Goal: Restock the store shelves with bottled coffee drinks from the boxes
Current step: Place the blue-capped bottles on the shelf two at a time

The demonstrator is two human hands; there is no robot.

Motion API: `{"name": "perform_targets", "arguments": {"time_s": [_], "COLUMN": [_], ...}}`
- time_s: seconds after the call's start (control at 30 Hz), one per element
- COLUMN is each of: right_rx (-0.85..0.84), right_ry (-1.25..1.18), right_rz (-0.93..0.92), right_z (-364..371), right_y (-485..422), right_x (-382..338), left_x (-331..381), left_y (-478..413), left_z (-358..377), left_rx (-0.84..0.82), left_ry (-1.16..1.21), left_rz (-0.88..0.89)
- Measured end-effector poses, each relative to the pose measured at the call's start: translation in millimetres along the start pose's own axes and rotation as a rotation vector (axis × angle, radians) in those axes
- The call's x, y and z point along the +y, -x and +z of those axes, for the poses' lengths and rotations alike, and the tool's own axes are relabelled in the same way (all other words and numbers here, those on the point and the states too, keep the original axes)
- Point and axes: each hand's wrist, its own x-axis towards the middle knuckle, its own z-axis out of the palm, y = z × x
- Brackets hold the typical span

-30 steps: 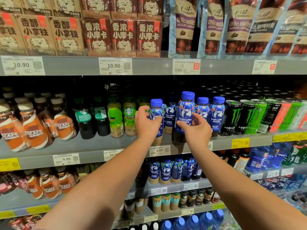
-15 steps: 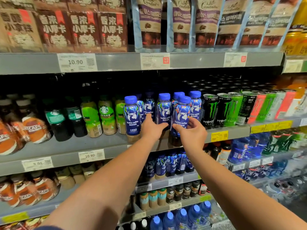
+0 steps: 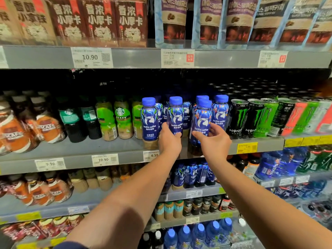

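The left hand [image 3: 169, 141] curled round the lower half of a blue-capped coffee bottle [image 3: 175, 115] near the front edge of the grey shelf [image 3: 80, 147]. The right hand [image 3: 214, 141] gripped a neighbouring blue bottle [image 3: 202, 121] at that edge — thumb on one side, fingers on the other. Both bottles stood between green Starbucks bottles [image 3: 123, 119] and Monster cans [image 3: 239, 119].

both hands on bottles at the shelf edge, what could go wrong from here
1. The blue-capped plastic coffee bottle gripped by the right hand seems to overlap the front lip of the grey metal shelf; released there, it might tip off.
2. The left hand grips a second blue-capped bottle tight among neighbours; pushing it could topple the front-left blue bottle.
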Motion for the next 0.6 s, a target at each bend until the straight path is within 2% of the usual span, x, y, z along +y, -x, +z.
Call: {"name": "perform_targets", "arguments": {"time_s": [0.33, 0.6], "right_rx": [0.022, 0.020], "right_ry": [0.007, 0.000], "right_rz": [-0.002, -0.005], "right_z": [8.4, 23.1], "right_y": [2.8, 3.2], "right_x": [-6.4, -19.4], "left_x": [-1.0, -8.9], "left_y": [11.2, 11.5], "left_z": [-12.8, -40.2], "left_rx": [0.151, 0.312], "left_ry": [-0.083, 0.014], "left_rz": [0.005, 0.098]}}
